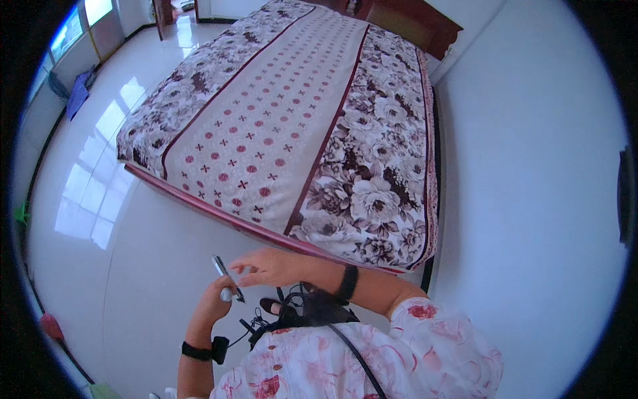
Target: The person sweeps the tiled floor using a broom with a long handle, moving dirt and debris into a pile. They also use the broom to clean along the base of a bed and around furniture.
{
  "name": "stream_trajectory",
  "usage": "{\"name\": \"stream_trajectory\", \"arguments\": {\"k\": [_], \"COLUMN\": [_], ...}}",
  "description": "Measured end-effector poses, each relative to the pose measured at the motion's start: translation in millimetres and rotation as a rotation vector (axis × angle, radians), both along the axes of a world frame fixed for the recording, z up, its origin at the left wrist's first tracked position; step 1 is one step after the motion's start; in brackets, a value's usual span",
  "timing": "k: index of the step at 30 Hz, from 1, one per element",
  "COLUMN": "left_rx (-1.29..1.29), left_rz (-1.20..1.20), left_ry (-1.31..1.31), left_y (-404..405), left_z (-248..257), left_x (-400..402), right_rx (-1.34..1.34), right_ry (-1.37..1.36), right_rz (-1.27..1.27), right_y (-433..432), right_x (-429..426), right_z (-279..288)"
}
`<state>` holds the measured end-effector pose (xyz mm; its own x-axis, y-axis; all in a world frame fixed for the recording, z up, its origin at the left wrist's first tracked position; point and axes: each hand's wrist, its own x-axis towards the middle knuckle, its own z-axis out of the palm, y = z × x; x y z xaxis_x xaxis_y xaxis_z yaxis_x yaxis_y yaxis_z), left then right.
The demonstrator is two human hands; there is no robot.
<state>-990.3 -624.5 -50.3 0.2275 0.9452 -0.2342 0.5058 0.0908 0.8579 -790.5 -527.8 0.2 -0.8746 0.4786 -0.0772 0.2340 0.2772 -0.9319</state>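
My left hand point(219, 295) is closed around a slim silver and dark object point(219, 266), perhaps a phone or a small handheld device seen edge-on. A small pale round thing point(226, 294) shows at the same hand; whether it is part of that object I cannot tell. Just to the right, my right hand point(271, 267) is held with its fingers apart, close to the object's side and with nothing seen in it. Both forearms wear black straps. Beyond the hands stands a bed with a floral and dotted bedspread point(299, 129).
The bed's red foot edge point(209, 212) runs just beyond my right hand. A white wall point(528, 174) rises on the right. Glossy floor point(149, 259) lies on the left, with a blue cloth item point(79, 95) by the far wall. Black cables point(256, 319) hang at my waist.
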Motion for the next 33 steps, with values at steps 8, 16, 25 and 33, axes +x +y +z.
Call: {"name": "stream_trajectory", "arguments": {"k": [8, 16, 25, 33], "left_rx": [0.452, 0.215, 0.139, 0.012], "left_rz": [-0.092, 0.058, 0.611, 1.224], "left_ry": [0.150, 0.196, 0.246, 0.164], "left_y": [-40.2, -49.2, -172.9, -358.2], "left_z": [-73.9, -75.6, -35.1, -19.4], "left_x": [74.0, 181.5, 123.2, 87.5], "right_rx": [0.226, 0.399, 0.279, 0.412], "right_ry": [-0.170, -0.276, -0.509, -0.637], "right_rz": [0.239, 0.109, -0.003, -0.094], "right_y": [-65.9, -75.4, -70.1, -103.0], "right_x": [32.8, 137.2, 228.6, 271.5], "right_z": [-21.6, -28.9, -70.2, -112.4]}}
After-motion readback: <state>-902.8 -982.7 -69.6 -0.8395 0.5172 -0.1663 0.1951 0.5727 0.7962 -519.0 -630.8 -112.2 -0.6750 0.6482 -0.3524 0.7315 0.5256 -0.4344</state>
